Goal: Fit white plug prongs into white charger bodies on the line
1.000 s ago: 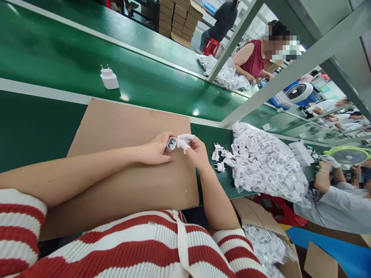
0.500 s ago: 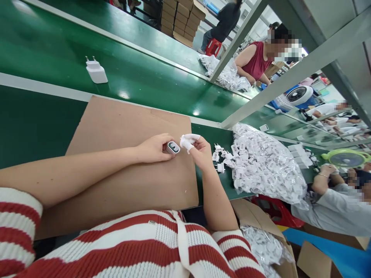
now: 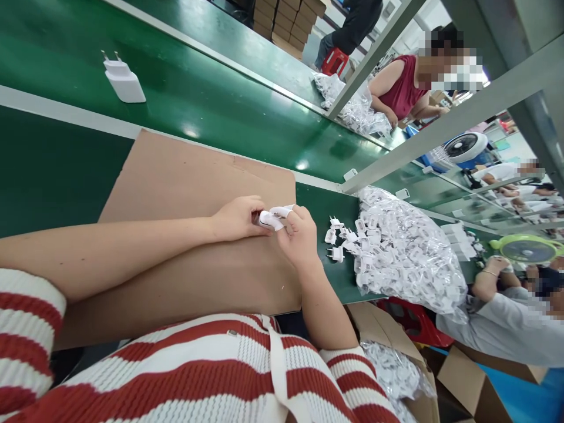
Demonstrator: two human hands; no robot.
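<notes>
My left hand (image 3: 235, 218) is closed around a small white charger housing (image 3: 261, 218) above a brown cardboard sheet (image 3: 198, 176). From the right, my right hand (image 3: 302, 238) meets it, white covers on its thumb and index finger. Those covered fingertips press at the housing's end and hide most of it, so whether a smaller part sits between them does not show. Just right of my right hand lie several loose white plug pieces (image 3: 337, 254), spilling from a large clear plastic bag (image 3: 405, 252) full of similar white pieces.
A white charger with two pins (image 3: 124, 82) lies on the green conveyor (image 3: 229, 123) at the upper left. A grey metal post (image 3: 374, 170) rises beyond the bag. An open carton (image 3: 423, 376) stands low on the right. Co-workers sit across the line and at the right.
My right hand's covered fingers have moved left onto the housing, whose open end showed before. The charger on the conveyor appears farther up and left as the view shifted.
</notes>
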